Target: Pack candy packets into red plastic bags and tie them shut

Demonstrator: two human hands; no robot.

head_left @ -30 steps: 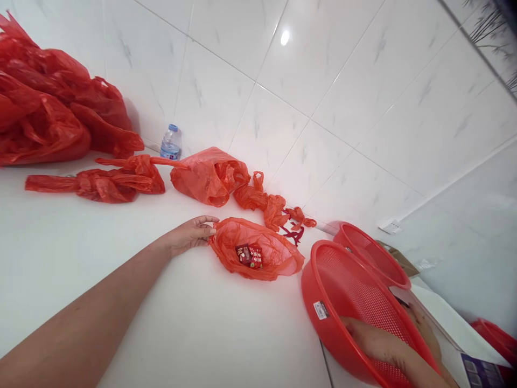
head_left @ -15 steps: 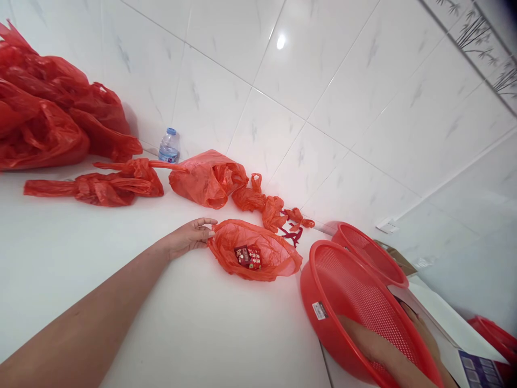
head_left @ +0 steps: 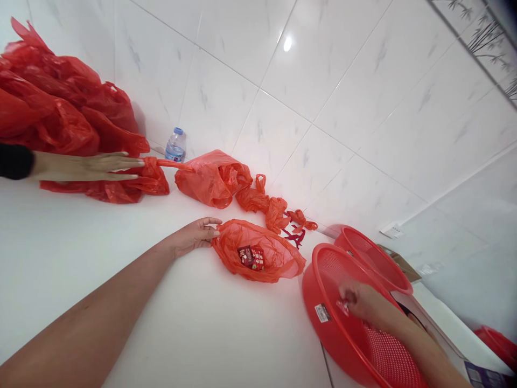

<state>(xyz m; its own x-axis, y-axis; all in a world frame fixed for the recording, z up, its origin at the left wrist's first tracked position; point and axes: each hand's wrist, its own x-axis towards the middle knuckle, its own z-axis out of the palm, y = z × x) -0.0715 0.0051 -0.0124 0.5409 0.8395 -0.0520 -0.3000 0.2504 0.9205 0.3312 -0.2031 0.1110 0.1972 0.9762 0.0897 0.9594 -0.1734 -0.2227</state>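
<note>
My left hand (head_left: 198, 235) pinches the left rim of a red plastic bag (head_left: 283, 249) between thumb and fingers. The bag sits wide-mouthed on the white table, with a dark red packet (head_left: 244, 255) and a bright red packet (head_left: 257, 258) at its bottom. Over the near red plastic basket (head_left: 314, 288), my right hand (head_left: 363, 303) is closed on a small shiny red packet (head_left: 342, 307), blurred by motion. The lower part of the basket's inside is hidden from me.
Tied red bags (head_left: 216, 178) line the tiled wall beside a water bottle (head_left: 176, 145). At left, a co-worker's hand (head_left: 92, 166) in a dark sleeve reaches over a knotted bag (head_left: 113, 192) near a large red bag pile (head_left: 60, 108). Another red basket (head_left: 374, 258) stands behind mine.
My right hand has risen from deep inside the basket with a small packet. A co-worker's hand has come in from the left. My left hand keeps its hold on the bag.
</note>
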